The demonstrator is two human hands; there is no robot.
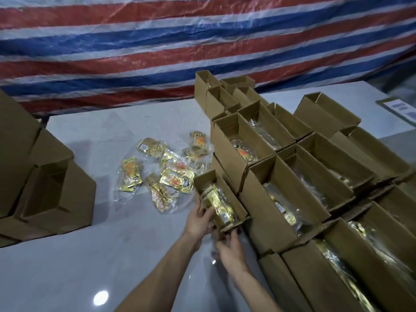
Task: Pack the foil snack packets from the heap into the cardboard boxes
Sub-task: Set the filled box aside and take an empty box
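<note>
At the far left a stack of empty brown cartons stands on the white table, with a red, white and blue striped tarp hanging behind it and running across the whole back of the room. Further right, loose on the table top, lies the heap of foil packets, gold with orange print, several of them under crinkled clear plastic. At the heap's near right edge the person holds a narrow open box in both hands, its long side running away from them and to the left. The left hand grips the box's left wall close to the near end, fingers curled against the cardboard, the bare forearm reaching up from the bottom middle. The right hand sits under the near end of the box, fingers bent up round its bottom corner. The fingertips are blurred, so I cannot tell how firmly they press. That forearm comes in from the lower right, beside the other and not crossing it. Inside the held box a row of gold packets lies lengthwise. Just beside it on the right rise the stacked boxes, tops open, most showing packets in clear wrap, some further back in shadow. At the far right edge a sheet of paper lies flat on the table.
</note>
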